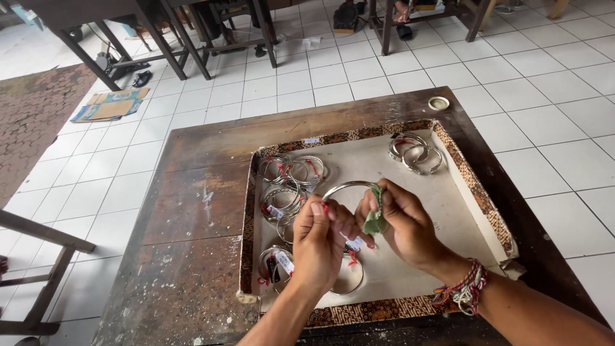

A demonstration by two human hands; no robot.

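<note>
My left hand (323, 240) grips a silver bangle (346, 186) by its lower left side and holds it over a shallow cardboard tray (477, 192). A small green cloth (376, 214) is pinched in my right hand (403, 224) and pressed against the bangle's right side. A tag on red thread (352, 251) hangs below my left hand. On my right wrist sits a braided bracelet (462, 291).
Several tagged silver bangles (291, 186) lie along the tray's left side, and two more bangles (415, 154) lie at its far right corner. The tray rests on a dark wooden table (192, 211). A small round lid (439, 102) sits near the table's far edge. White tiled floor surrounds it.
</note>
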